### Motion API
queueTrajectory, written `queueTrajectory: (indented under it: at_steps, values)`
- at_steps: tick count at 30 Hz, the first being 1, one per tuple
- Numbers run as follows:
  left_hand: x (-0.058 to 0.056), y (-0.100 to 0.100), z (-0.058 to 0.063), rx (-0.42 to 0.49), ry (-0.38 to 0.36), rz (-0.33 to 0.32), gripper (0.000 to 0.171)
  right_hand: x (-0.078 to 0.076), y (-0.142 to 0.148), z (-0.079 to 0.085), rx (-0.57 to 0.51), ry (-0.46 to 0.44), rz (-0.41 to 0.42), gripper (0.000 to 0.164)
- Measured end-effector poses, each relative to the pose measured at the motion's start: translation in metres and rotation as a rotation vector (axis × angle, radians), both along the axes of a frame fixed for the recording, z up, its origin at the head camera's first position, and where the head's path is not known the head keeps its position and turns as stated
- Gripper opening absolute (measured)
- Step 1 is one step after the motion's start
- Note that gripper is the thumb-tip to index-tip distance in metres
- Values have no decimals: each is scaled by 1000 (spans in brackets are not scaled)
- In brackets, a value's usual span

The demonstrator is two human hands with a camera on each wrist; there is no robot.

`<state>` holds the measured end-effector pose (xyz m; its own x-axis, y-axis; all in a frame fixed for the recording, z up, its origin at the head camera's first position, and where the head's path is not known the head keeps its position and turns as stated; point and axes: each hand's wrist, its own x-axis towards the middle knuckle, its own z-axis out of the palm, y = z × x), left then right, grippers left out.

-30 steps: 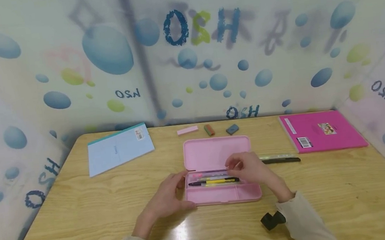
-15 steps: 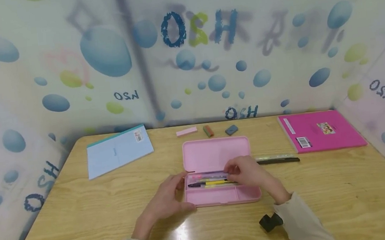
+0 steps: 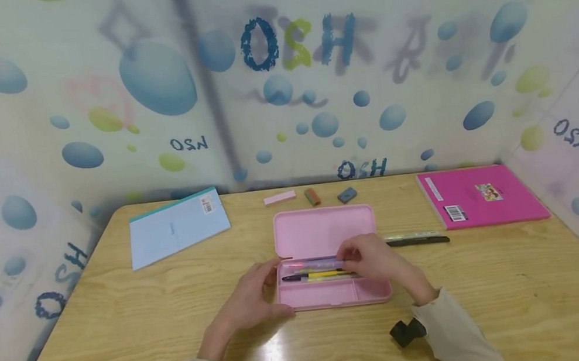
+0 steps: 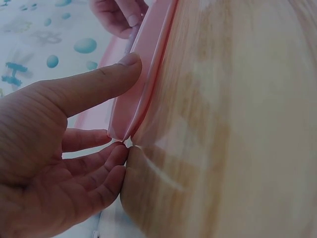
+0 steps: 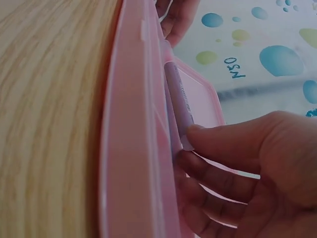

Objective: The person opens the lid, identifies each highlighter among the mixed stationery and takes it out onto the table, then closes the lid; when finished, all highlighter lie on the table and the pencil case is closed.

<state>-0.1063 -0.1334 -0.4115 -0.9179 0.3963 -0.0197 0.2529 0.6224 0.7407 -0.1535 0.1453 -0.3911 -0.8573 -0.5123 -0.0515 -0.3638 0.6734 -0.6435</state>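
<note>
A pink pencil case lies with its lid raised back on the wooden table. My left hand holds its left end, thumb at the front edge and fingers around the side. Inside the back compartment, my right hand pinches the end of a purple pen between thumb and index finger. A yellow and black pen lies in front of it, along with other pens partly hidden by the right hand. The front compartments show bare pink plastic.
Behind the case lie a pink bar, an orange and green eraser and a dark blue eraser. A light blue notebook is at left, a magenta notebook at right. Two pens lie right of the case.
My right hand has dipped slightly toward the pens, and its fingers have closed on the purple pen, which now shows more clearly in the case. The left hand stays at the case's left end.
</note>
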Motion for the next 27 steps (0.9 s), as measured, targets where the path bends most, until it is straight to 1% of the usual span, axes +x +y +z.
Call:
queueTrajectory:
  at_steps: [5,8,13,15,18,23,27]
  values:
    - [0,0,-1,1,12,-7,88,-1,7,5,-49,1,13,6]
    - [0,0,-1,0,8,-8,88,-3,11,7,-77,20,27,5]
    - [0,0,-1,-4,8,-1,88,-4,14,7,-101,24,2,4]
    - [0,0,0,1,8,-2,88,-5,15,7,-113,8,-19,4]
    - [0,1,0,8,14,-3,88,-5,16,7,-135,9,-43,5]
    - [0,1,1,1,8,2,88,-7,16,7,-218,2,-116,4]
    - [0,1,2,-8,6,6,88,-7,17,8,-285,-3,-177,6]
